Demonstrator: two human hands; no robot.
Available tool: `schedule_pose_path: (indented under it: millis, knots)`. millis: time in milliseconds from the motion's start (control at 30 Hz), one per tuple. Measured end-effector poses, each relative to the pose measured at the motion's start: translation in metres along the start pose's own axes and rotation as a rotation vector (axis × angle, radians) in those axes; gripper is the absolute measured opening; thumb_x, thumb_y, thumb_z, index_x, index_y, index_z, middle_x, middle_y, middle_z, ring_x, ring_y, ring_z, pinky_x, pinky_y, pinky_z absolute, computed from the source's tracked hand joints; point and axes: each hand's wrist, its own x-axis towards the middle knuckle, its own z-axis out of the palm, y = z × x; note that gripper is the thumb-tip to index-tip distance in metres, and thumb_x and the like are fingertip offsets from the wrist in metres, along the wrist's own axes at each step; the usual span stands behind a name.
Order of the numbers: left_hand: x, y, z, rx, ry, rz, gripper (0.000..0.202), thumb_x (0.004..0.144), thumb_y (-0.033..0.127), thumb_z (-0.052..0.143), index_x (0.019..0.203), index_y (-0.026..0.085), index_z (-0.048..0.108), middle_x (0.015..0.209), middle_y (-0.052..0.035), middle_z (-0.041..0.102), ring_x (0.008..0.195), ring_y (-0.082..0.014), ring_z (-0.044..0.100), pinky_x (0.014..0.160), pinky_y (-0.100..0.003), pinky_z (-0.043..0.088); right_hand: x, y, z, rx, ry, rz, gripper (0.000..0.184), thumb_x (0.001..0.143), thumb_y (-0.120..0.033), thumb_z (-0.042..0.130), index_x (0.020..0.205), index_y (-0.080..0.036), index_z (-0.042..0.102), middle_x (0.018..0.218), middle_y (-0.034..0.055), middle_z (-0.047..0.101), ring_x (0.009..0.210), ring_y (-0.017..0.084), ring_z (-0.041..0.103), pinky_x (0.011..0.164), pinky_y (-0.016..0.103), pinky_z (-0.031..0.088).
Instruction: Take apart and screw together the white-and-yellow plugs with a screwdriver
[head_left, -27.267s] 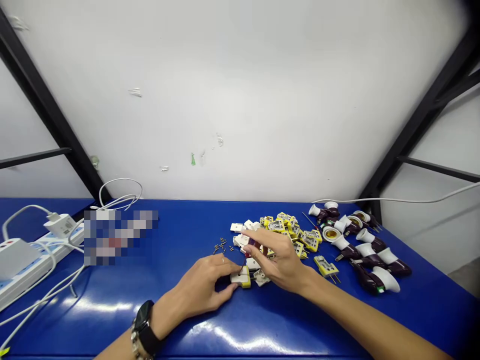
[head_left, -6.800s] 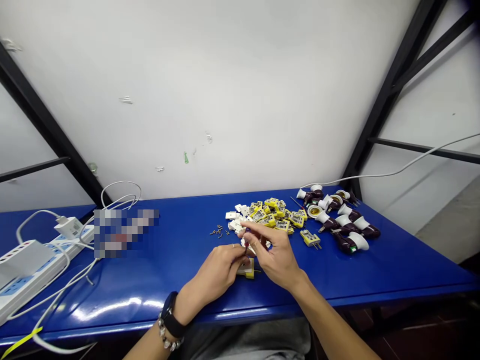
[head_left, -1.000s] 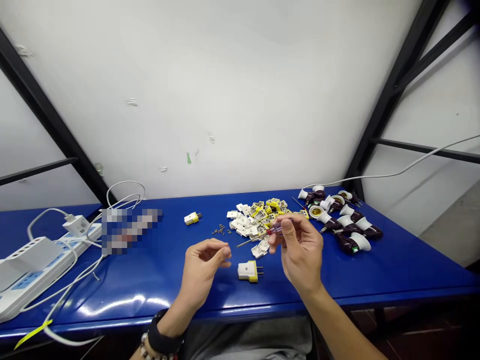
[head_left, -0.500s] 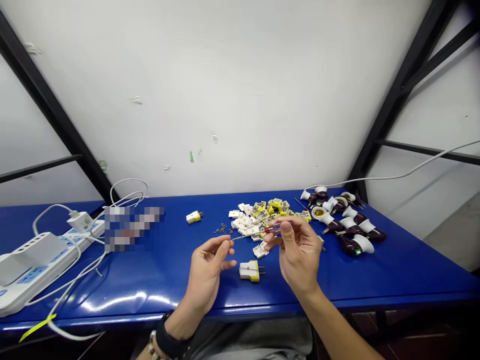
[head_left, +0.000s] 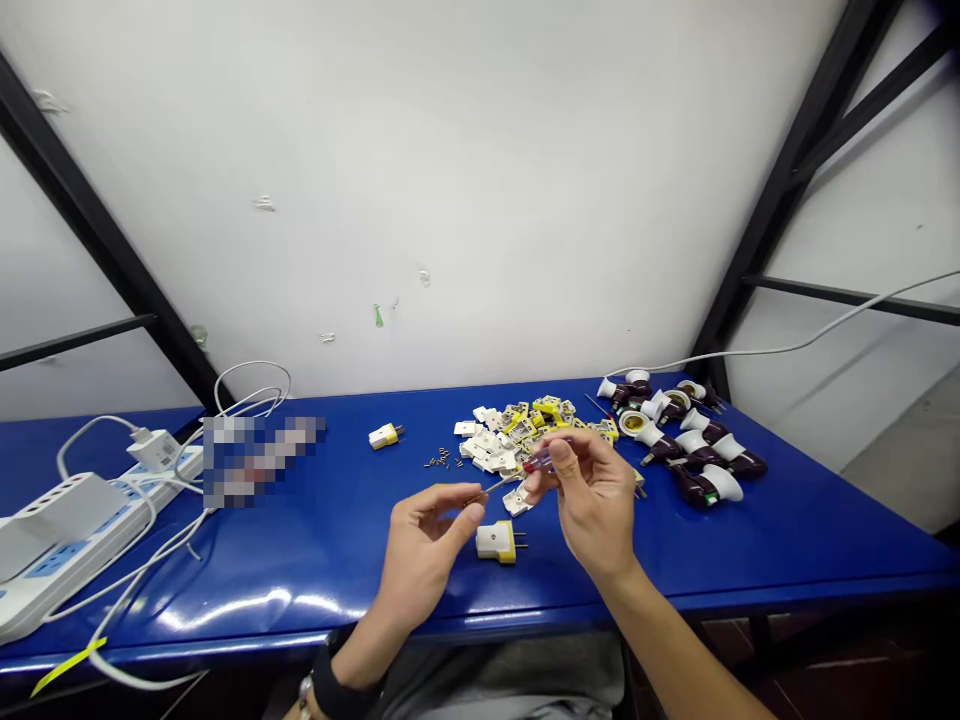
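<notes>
My right hand is closed around the clear purple-and-red handle of a screwdriver, whose thin shaft points left and down. My left hand pinches with thumb and index finger at the screwdriver's tip; anything small between the fingertips is too hidden to name. Just below the shaft lies a white-and-yellow two-pin plug with a screw hole on its upper face and its pins to the right. Behind my left fingers several small screws are scattered. A loose white plug shell rests between my hands.
A heap of white and yellow plug shells lies behind my hands. Another plug sits further left. Dark lamp holders crowd the right, near a second screwdriver. A power strip with cables occupies the left of the blue table.
My left hand has shifted slightly right, its fingers closer to my right hand along the screwdriver shaft. The shaft now slopes more steeply down to the left. The view has shifted slightly.
</notes>
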Motion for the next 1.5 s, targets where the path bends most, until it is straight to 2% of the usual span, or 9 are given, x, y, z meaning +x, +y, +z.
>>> schedule_pose_path:
  millis: [100,167,267,433,700,933,1333,1500]
  knots:
    - [-0.002,0.004,-0.003,0.096,-0.087,0.092,0.041,0.080,0.037,0.078,0.117,0.020,0.074,0.117,-0.0120,0.074,0.109,-0.0276,0.069,0.095,-0.037,0.058,0.002,-0.003,-0.004,-0.099,-0.020,-0.024,0.022,0.089,-0.041,0.070,0.085,-0.019,0.067,0.063,-0.0008,0.065,0.043,0.013,0.061,0.041,0.025,0.055]
    - [-0.002,0.006,-0.005,0.174,-0.108,0.141,0.036,0.087,0.036,0.072,0.120,0.021,0.073,0.124,-0.0107,0.072,0.113,-0.0266,0.067,0.100,-0.037,0.054,0.004,-0.004,-0.007,-0.168,-0.079,-0.026,0.021,0.089,-0.039,0.071,0.085,-0.019,0.068,0.060,-0.0019,0.063,0.042,0.012,0.060,0.041,0.024,0.053]
    - [-0.001,0.008,-0.007,0.286,-0.142,0.161,0.028,0.093,0.036,0.062,0.114,0.022,0.075,0.119,-0.0089,0.073,0.111,-0.0255,0.067,0.099,-0.036,0.053,0.005,-0.002,-0.009,-0.236,-0.178,-0.010,0.018,0.090,-0.037,0.069,0.086,-0.019,0.069,0.062,-0.0021,0.062,0.044,0.011,0.060,0.043,0.022,0.051]
    - [-0.002,0.006,-0.003,0.374,-0.233,0.147,0.025,0.096,0.032,0.057,0.108,0.022,0.077,0.113,-0.0070,0.075,0.108,-0.0242,0.068,0.100,-0.035,0.050,0.002,0.003,-0.008,-0.316,-0.256,-0.030,0.017,0.091,-0.036,0.067,0.089,-0.019,0.069,0.070,-0.0001,0.065,0.047,0.011,0.060,0.044,0.022,0.050]
    - [-0.004,0.001,0.001,0.377,-0.236,0.089,0.026,0.095,0.032,0.058,0.107,0.023,0.079,0.108,-0.0071,0.077,0.101,-0.0247,0.071,0.094,-0.034,0.054,0.000,0.006,-0.007,-0.404,-0.325,-0.098,0.012,0.090,-0.033,0.069,0.091,-0.021,0.071,0.076,0.0007,0.065,0.051,0.011,0.061,0.049,0.024,0.052]
    - [-0.005,0.001,0.001,0.375,-0.233,0.080,0.024,0.093,0.032,0.061,0.104,0.022,0.080,0.101,-0.0076,0.078,0.092,-0.0241,0.072,0.087,-0.032,0.056,0.000,0.005,-0.007,-0.439,-0.336,-0.112,0.012,0.091,-0.033,0.069,0.090,-0.021,0.069,0.076,0.0018,0.065,0.058,0.013,0.062,0.051,0.024,0.052]
    - [-0.007,-0.002,0.001,0.391,-0.227,0.101,0.025,0.094,0.029,0.059,0.107,0.022,0.079,0.103,-0.0069,0.078,0.093,-0.0234,0.072,0.087,-0.031,0.055,-0.001,0.006,-0.001,-0.518,-0.379,-0.136,0.013,0.091,-0.032,0.066,0.086,-0.020,0.069,0.076,0.0028,0.066,0.059,0.013,0.059,0.050,0.024,0.050]
    - [-0.002,-0.006,0.005,0.542,-0.184,0.214,0.013,0.089,0.026,0.065,0.089,0.023,0.078,0.088,-0.0042,0.079,0.081,-0.0224,0.073,0.077,-0.029,0.054,-0.003,0.010,0.002,-0.546,-0.324,-0.104,0.023,0.086,-0.036,0.073,0.074,-0.019,0.062,0.063,-0.0020,0.058,0.051,0.011,0.053,0.046,0.022,0.045]
